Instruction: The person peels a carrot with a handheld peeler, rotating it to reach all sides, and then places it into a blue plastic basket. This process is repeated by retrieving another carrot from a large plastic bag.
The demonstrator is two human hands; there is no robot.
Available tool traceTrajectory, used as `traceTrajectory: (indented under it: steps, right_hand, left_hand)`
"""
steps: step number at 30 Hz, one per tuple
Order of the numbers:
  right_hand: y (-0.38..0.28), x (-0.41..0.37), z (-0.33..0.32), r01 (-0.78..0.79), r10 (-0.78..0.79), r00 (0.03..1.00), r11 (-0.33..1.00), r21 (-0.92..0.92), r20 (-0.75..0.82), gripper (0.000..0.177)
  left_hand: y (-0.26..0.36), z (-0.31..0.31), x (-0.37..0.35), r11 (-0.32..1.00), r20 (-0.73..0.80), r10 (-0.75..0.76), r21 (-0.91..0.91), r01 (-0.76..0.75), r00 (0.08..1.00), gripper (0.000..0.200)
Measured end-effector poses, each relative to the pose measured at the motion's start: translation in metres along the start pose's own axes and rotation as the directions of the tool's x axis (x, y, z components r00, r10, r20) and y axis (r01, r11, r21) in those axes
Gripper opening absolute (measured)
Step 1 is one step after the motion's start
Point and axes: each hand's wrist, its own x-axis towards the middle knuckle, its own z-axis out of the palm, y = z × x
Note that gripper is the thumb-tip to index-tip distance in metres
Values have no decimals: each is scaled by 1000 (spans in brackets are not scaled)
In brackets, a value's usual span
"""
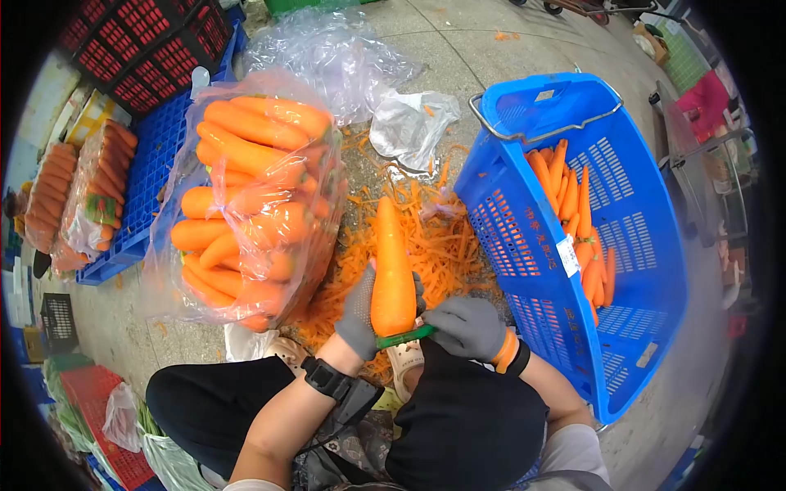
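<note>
Biggest: blue crate (663, 270) at frame right, part-filled w/ loose carrots (585, 237), prob. set close for easy reach. L of ctr, a clear carrot bag (237, 214) sits opposite, likely for same reason. Shavings (446, 254) heap mid-frame btwn them, presumably since peel drops there. Above the near part of that heap, one big carrot (395, 274) points tip-up, thick end low; L hand (359, 313), gloved, wraps round it, apparently to steady it. R hand (465, 326), gloved too, pinches a green peeler (404, 336) right at the thick end.
</note>
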Motion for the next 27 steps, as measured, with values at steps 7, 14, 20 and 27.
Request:
traceTrajectory:
  steps: [7,14,20,27]
  right_hand:
    - [24,30,-1,-361,360,931,933,-6,-56,25]
    - [42,42,-30,-433,438,872,899,70,-221,26]
    - [-12,10,-25,-84,70,974,995,58,213,26]
    - [70,53,-24,-410,361,907,877,-251,-217,19]
  left_hand:
    - [7,12,-14,971,-73,-22,235,38,997,54]
    - [9,18,-18,981,-34,-30,190,36,999,54]
    - [10,18,-17,980,-92,-81,173,96,992,52]
    - [-15,30,-32,871,-161,-17,482,94,987,53]
